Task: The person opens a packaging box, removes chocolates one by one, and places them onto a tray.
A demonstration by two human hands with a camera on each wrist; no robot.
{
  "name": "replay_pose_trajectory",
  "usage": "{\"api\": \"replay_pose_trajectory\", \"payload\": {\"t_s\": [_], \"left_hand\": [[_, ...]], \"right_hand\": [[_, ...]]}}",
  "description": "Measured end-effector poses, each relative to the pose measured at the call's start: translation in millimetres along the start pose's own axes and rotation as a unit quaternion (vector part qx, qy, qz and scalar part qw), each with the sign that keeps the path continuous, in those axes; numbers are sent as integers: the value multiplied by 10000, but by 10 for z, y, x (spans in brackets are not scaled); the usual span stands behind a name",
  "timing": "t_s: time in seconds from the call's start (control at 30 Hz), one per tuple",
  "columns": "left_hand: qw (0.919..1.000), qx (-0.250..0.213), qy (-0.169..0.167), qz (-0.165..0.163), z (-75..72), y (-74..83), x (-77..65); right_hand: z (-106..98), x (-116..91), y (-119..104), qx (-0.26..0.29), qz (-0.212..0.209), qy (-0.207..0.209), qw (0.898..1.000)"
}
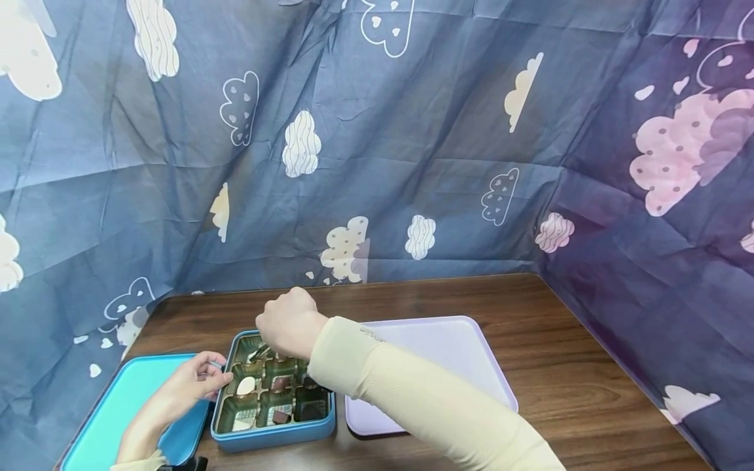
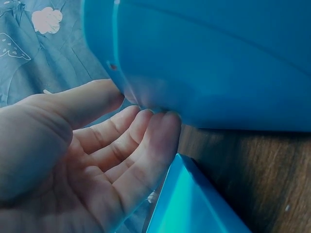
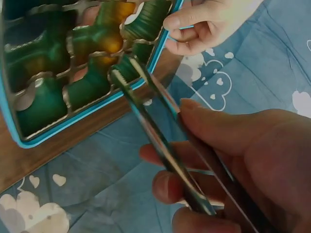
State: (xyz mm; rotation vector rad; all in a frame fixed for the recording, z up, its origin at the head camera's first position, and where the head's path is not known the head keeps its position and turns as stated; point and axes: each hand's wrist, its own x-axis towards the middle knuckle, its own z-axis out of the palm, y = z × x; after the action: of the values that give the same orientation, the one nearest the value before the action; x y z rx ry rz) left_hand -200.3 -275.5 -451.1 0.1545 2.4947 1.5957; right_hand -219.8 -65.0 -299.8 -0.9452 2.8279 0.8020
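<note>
My left hand (image 1: 187,387) grips the near-left side of a blue box (image 1: 277,435), thumb at the rim and fingers curled against the outer wall. Inside, a shiny gold-green insert (image 3: 46,104) forms several compartments. A white oval piece (image 1: 245,385), a brown square piece (image 1: 281,417) and other small brown and pale pieces lie in them. Over the box's far part, my right hand (image 1: 291,322) holds large metal tweezers (image 3: 155,143) between thumb and fingers. Their serrated tips stand a little apart, over the compartment at the far left corner, with nothing visible between them.
Left of the box lies a turquoise lid (image 1: 126,399), partly beneath my left forearm. A lilac tray (image 1: 432,347) sits on the right, crossed by my right sleeve (image 1: 424,399). Dark blue cloth (image 1: 377,163) with cloud prints hangs behind the wooden table (image 1: 589,392).
</note>
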Motion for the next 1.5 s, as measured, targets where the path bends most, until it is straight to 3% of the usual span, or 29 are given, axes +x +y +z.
{"api": "replay_pose_trajectory", "payload": {"t_s": [0.17,0.4,0.73,1.17,1.5], "left_hand": [[10000,-37,-18,0,5,-6,8],[9999,9,-42,135,-31,-15,6],[10000,45,-3,74,-62,-16,11],[9999,2,-34,95,-26,7,26],[10000,-21,-17,89,-6,-29,29]], "right_hand": [[-21,88,-92,92,199,-127,9997],[52,99,-14,-121,-251,106,9996],[13,70,84,-165,-249,438,9986],[25,216,-78,-69,22,-200,9998],[121,162,-27,-202,-303,139,9992]]}}
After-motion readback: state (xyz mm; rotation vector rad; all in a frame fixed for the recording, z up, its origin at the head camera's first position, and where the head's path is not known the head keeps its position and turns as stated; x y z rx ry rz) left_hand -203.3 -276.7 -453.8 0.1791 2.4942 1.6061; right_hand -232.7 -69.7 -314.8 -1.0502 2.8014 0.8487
